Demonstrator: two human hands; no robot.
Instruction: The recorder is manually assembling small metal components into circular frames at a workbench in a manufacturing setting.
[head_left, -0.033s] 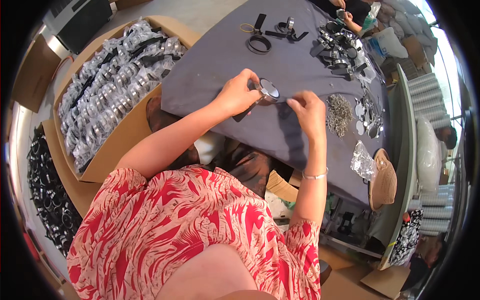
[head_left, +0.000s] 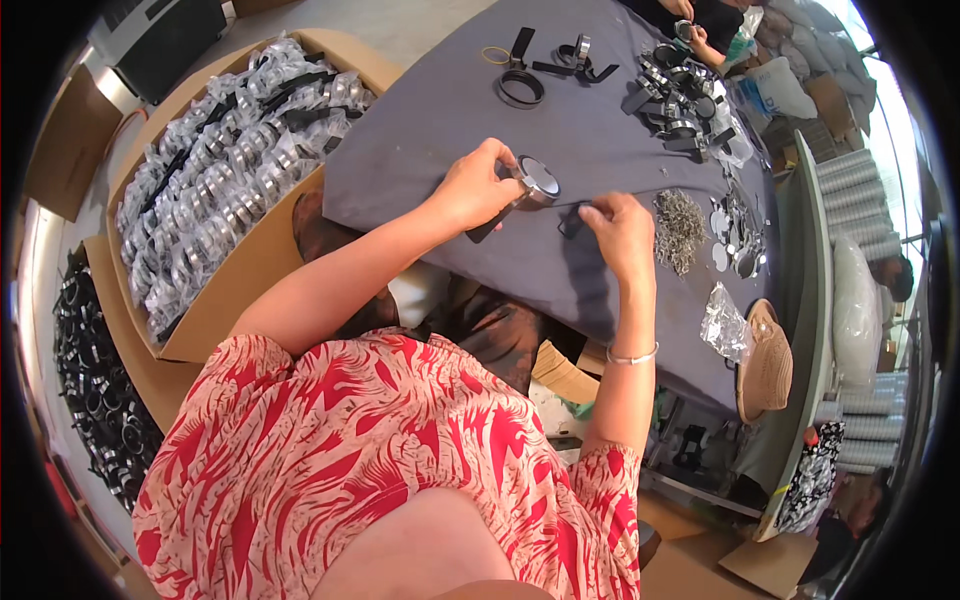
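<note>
My left hand (head_left: 482,188) pinches a round watch (head_left: 540,178) with a silvery rim and pale face. Its dark strap (head_left: 487,229) hangs below my fingers, over the grey cloth of the table (head_left: 420,160). Just right of the watch, my right hand (head_left: 620,230) is closed, thumb against fingers. A small dark patch shows at those fingertips; whether it is a held piece or a shadow I cannot make out.
A carton (head_left: 240,300) of plastic-wrapped watches stands at the left, with black straps (head_left: 100,400) beside it. On the table lie a black ring-shaped band (head_left: 520,90), a watch pile (head_left: 680,100), small metal parts (head_left: 680,230) and a straw hat (head_left: 765,365). A co-worker's hand (head_left: 705,50) holds a watch.
My right hand has shifted very slightly, its fingers a little lower and to the right. The left hand and the watch stay almost in place.
</note>
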